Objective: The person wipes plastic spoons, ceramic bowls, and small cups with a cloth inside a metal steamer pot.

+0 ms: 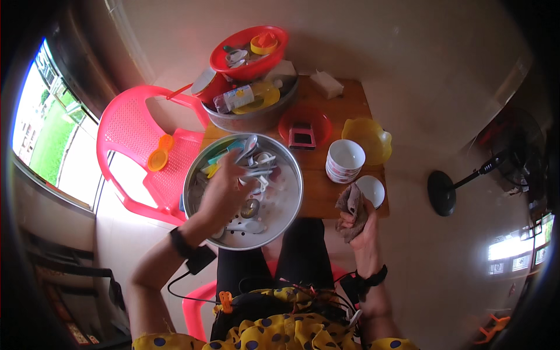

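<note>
My left hand (pixel 225 186) is over a round metal pan with a perforated base (pixel 282 205). Its fingers are apart and blurred, with nothing clearly between them. Beneath and beyond them lies a heap of spoons (pixel 258 168), some light-coloured. Another pale spoon (pixel 247 226) and a small round glass-like item (pixel 250 208) rest nearer me in the pan. My right hand (pixel 365 229) grips a crumpled brown cloth (pixel 352 212) at the table's near right corner. Just beyond it is a single white bowl (pixel 372 190); whether my fingers touch it, I cannot tell. Several bowls (pixel 345 159) stand stacked behind.
On the wooden table (pixel 317 192) are a red plate (pixel 321 118) with a pink-edged phone (pixel 302 136), a yellow scalloped dish (pixel 372 140) and a large metal basin (pixel 245 120) holding a bottle and a red bowl (pixel 249 65). A pink chair (pixel 131 122) is left; a fan stand (pixel 442 192) right.
</note>
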The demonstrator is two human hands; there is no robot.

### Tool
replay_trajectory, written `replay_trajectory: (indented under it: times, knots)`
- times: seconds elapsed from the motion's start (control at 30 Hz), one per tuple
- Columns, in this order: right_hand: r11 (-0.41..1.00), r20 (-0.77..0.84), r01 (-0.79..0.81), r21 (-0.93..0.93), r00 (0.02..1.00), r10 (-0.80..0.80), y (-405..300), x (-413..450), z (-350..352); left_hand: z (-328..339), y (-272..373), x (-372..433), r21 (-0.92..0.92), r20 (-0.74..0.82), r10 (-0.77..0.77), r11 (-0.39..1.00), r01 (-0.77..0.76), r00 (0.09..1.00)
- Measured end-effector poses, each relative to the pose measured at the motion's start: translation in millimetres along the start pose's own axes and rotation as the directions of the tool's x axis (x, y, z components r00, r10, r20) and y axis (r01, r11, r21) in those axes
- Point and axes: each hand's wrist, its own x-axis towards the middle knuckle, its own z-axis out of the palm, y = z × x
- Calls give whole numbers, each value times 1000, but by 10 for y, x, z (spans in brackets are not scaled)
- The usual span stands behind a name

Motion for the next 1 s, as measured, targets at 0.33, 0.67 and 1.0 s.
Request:
replay_trajectory:
  times: [0.33,0.67,1.0]
  knots:
    - [995,65,102,14,993,-102,-398,-99,59,1711,417,999,420,438,543,581,-697,717]
    - [970,275,243,7,932,-235,-763,51,316,1926,307,1229,494,455,568,480,-725,686]
    - [737,382,582,-344,804,-456,-489,190,1348,1012,654,804,-395,279,294,903,-170,914]
